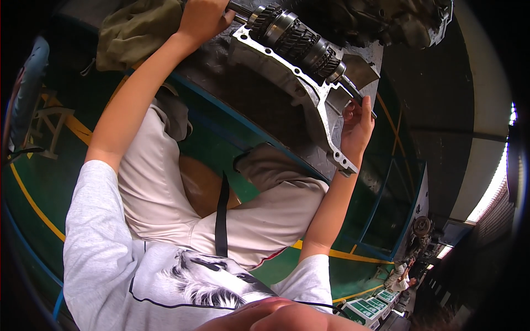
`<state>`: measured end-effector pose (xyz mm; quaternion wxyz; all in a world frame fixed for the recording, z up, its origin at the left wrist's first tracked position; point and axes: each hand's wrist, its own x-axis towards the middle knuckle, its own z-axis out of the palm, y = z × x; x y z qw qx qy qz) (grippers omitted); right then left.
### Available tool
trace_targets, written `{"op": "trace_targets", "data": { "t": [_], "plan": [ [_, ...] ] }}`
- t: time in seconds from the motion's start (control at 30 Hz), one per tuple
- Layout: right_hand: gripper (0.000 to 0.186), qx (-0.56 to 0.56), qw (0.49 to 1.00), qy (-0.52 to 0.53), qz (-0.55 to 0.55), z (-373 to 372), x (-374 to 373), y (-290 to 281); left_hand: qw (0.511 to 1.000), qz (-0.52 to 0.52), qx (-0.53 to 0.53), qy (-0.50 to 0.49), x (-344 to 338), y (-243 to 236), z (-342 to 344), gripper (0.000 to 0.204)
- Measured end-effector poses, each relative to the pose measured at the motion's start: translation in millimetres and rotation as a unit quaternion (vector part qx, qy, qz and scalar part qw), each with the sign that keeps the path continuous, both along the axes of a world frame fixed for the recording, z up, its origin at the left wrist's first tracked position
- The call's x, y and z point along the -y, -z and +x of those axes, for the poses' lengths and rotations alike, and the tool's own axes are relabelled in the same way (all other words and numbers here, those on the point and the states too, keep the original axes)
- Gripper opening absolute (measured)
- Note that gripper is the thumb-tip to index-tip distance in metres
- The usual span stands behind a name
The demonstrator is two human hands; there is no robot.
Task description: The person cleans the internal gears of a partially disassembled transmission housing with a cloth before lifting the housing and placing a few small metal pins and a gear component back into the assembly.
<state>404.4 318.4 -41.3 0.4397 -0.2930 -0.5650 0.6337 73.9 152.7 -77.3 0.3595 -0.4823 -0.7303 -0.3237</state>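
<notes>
A steel shaft with stacked gears (pixel 294 44) lies diagonally along a pale metal gearbox housing half (pixel 298 83) on the workbench. My left hand (pixel 201 19) grips the shaft's upper-left end, with fingers curled round it and partly out of view. At the lower-right end, my right hand (pixel 357 124) is closed on the thin end of the shaft, beside the housing's bolt-holed flange. The housing hides part of that hand.
An olive cloth bundle (pixel 130 36) lies at the bench's left end, and a dark metal casting (pixel 397 19) at the back. A blue padded chair (pixel 27 83) stands left. A co-worker (pixel 403 278) is far right on the green floor.
</notes>
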Motion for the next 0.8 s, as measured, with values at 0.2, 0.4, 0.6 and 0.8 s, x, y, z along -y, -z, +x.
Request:
{"op": "trace_targets", "data": {
  "t": [0.2, 0.4, 0.6, 0.8],
  "plan": [
    [0.025, -0.014, 1.0, -0.021, -0.008, 0.9, -3.6, 1.5, 1.0, -0.004, -0.026, -0.014, -4.9, 7.2, -12.2, 0.026],
    [0.021, -0.013, 0.999, -0.035, -0.01, 3.5, -8.9, 3.5, 0.999, 0.022, -0.047, 0.001, -8.8, 5.2, -19.1, 0.018],
    [0.013, -0.05, 0.993, -0.102, 0.013, 8.4, -13.4, 8.1, 0.996, -0.086, 0.002, -0.014, -10.1, 1.7, -23.7, 0.011],
    [0.01, -0.049, 0.989, -0.141, 0.016, 6.7, -9.5, 7.8, 0.98, -0.192, 0.039, -0.022, -8.8, -6.6, -35.6, 0.014]
  ]
}}
